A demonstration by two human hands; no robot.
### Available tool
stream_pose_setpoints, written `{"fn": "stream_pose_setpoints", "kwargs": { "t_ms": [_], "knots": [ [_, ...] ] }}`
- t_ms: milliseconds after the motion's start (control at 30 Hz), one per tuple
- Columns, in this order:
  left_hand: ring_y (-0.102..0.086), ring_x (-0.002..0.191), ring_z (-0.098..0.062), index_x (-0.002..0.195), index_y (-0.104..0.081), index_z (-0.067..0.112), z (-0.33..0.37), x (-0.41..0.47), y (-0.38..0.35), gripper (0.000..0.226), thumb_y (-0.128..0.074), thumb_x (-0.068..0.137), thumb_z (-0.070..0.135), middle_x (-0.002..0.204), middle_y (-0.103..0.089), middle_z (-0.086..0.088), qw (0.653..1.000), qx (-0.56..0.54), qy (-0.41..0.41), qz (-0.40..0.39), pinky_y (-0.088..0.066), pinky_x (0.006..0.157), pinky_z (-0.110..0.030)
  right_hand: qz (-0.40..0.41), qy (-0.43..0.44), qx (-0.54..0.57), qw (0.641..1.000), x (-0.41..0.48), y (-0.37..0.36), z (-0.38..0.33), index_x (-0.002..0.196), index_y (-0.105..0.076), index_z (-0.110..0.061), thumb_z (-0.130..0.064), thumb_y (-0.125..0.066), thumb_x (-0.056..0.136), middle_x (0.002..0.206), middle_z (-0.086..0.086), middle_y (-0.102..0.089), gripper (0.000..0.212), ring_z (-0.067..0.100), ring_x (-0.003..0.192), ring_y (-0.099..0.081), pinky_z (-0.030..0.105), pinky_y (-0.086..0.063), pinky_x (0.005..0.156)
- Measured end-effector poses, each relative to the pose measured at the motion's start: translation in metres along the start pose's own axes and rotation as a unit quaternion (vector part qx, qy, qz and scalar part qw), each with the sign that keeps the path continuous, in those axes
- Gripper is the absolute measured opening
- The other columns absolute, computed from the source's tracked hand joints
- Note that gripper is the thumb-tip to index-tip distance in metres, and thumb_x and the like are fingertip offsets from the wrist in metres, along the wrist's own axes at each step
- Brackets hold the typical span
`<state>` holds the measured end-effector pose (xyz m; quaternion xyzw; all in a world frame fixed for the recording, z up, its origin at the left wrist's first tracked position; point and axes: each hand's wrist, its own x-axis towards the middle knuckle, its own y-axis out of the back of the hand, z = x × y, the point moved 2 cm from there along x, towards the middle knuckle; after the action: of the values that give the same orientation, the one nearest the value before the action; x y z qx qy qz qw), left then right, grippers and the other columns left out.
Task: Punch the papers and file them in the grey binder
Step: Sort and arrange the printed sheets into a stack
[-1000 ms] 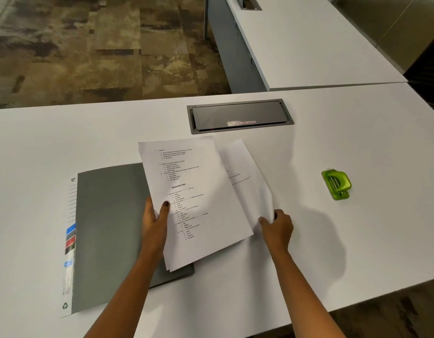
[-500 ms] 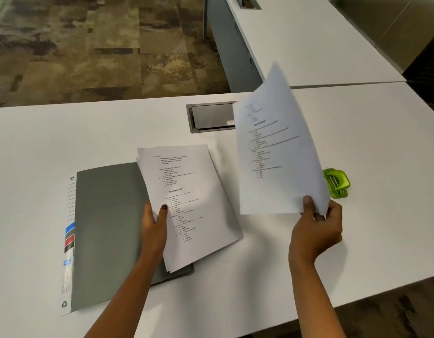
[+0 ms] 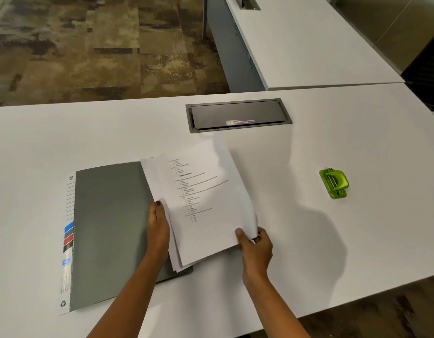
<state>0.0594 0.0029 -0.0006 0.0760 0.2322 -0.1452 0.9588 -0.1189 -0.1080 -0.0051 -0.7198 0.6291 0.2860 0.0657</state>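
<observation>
White printed papers point(image 3: 201, 203) lie stacked on the worktop point(image 3: 357, 240), overlapping the right edge of the closed grey binder point(image 3: 108, 228). The left hand point(image 3: 158, 228) grips the stack's left edge, thumb on top; the right hand point(image 3: 255, 245) pinches its lower right corner. The step seems to be gathering the sheets; punching next means reaching the green hole punch point(image 3: 334, 182), well apart to the right.

Left hand point(image 3: 158, 226) gripping, right hand point(image 3: 256, 245) pinching

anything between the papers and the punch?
Nothing visible: only bare desk lies between the papers, held by the left hand and right hand, and the punch to their right.
</observation>
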Motion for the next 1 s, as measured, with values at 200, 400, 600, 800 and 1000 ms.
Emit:
{"fn": "stream_pose_setpoints", "kwargs": {
  "t_ms": [200, 400, 600, 800, 1000],
  "knots": [
    [-0.059, 0.11, -0.021, 0.123, -0.048, 0.026, -0.007, 0.003, 0.003, 0.029, -0.054, 0.095, 0.024, 0.12, -0.059, 0.004, 0.999, 0.02, -0.035, -0.021, -0.049, 0.093, -0.041, -0.038, -0.024, -0.011, 0.999, -0.009, -0.008, 0.007, 0.109, -0.056, -0.015, -0.018, -0.078, 0.074, 0.09, 0.003, -0.069, 0.042, 0.022, 0.085, -0.067, 0.04, -0.058, 0.081],
    [-0.058, 0.111, -0.018, 0.12, -0.049, 0.029, -0.001, 0.0, -0.003, 0.027, -0.053, 0.096, 0.019, 0.123, -0.059, 0.004, 0.998, -0.012, -0.053, -0.016, -0.048, 0.096, -0.04, 0.01, -0.127, 0.078, 0.989, -0.015, -0.006, 0.01, 0.107, -0.04, -0.018, -0.021, -0.078, 0.075, 0.088, -0.002, -0.06, 0.05, 0.021, 0.083, -0.063, 0.029, -0.047, 0.078],
    [-0.059, 0.11, -0.017, 0.127, -0.048, 0.02, 0.013, -0.004, -0.018, 0.033, -0.053, 0.095, 0.015, 0.12, -0.061, 0.004, 0.994, -0.098, -0.043, -0.008, -0.047, 0.096, -0.035, -0.132, -0.29, 0.279, 0.906, -0.026, -0.013, -0.011, 0.091, -0.06, -0.005, -0.017, -0.071, 0.081, 0.089, 0.012, -0.06, 0.02, 0.026, 0.084, -0.061, 0.038, -0.049, 0.089],
    [-0.063, 0.105, -0.021, 0.123, -0.051, 0.017, 0.015, -0.011, -0.029, 0.032, -0.056, 0.093, 0.009, 0.116, -0.066, 0.0, 0.98, -0.186, 0.012, -0.065, -0.049, 0.092, -0.04, -0.119, -0.211, 0.333, 0.911, -0.014, -0.017, -0.036, 0.115, -0.06, -0.003, 0.0, -0.064, 0.083, 0.111, 0.016, -0.068, 0.032, 0.031, 0.099, -0.065, 0.039, -0.055, 0.078],
    [-0.065, 0.102, -0.022, 0.115, -0.06, 0.014, 0.023, 0.001, -0.009, 0.032, -0.057, 0.086, 0.029, 0.124, -0.063, -0.009, 0.936, -0.309, 0.102, -0.138, -0.056, 0.082, -0.037, -0.055, -0.008, 0.213, 0.975, 0.013, 0.008, -0.07, 0.11, -0.065, -0.008, 0.006, -0.065, 0.079, 0.102, 0.007, -0.071, 0.034, 0.022, 0.09, -0.068, 0.029, -0.054, 0.074]
  ]
}}
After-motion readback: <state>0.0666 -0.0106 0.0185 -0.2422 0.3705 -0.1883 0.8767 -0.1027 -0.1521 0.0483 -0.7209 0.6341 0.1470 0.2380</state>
